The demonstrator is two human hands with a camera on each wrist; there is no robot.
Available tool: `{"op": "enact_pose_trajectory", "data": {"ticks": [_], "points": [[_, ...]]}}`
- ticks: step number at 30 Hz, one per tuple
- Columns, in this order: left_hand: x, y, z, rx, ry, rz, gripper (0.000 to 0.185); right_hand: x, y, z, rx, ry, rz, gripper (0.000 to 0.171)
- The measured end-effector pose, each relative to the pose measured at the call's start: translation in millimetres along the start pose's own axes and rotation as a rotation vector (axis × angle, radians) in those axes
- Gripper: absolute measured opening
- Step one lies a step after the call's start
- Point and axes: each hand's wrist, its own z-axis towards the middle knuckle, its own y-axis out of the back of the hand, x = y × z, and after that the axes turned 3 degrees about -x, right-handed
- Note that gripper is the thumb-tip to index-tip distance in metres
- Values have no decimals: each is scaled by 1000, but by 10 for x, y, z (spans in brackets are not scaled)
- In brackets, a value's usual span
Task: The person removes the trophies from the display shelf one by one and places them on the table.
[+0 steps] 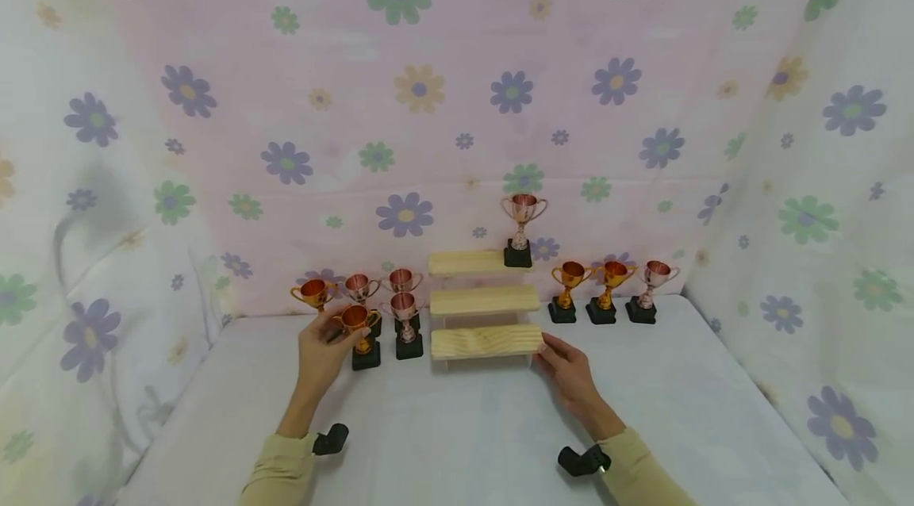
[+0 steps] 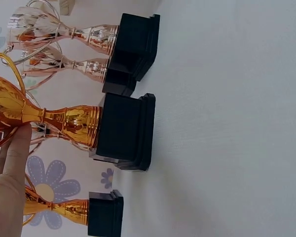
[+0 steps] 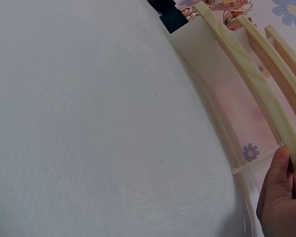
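My left hand (image 1: 324,355) grips a small gold trophy cup (image 1: 356,319) with a black square base (image 2: 123,131) by its bowl. The cup stands upright; I cannot tell whether its base touches the table. Right beside it is a rose-gold trophy (image 1: 404,316), with more trophies behind. To the right stands a three-step wooden display stand (image 1: 485,342) on clear supports. My right hand (image 1: 571,377) pinches the right end of its lowest step. On the top step, at the right end, stands another rose-gold trophy (image 1: 524,212).
At the back left are a gold trophy (image 1: 315,293) and two rose-gold ones (image 1: 402,281). Right of the stand, two gold trophies (image 1: 572,276) and a rose-gold trophy (image 1: 654,276) stand in a row. Behind the white table (image 1: 464,435) hangs a flowered cloth (image 1: 457,54).
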Motion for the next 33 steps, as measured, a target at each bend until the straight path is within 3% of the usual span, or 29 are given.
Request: {"op": "enact_pose_trajectory", "data": {"ticks": [20, 25, 33], "points": [[143, -47, 81, -1, 4, -20, 51, -2, 3, 9, 1, -3, -3, 43], [161, -61, 60, 5, 39, -24, 52, 11, 6, 0, -4, -11, -3, 44], [211, -67, 45, 12, 111, 53, 58, 27, 4, -7, 2, -16, 3, 46]]}}
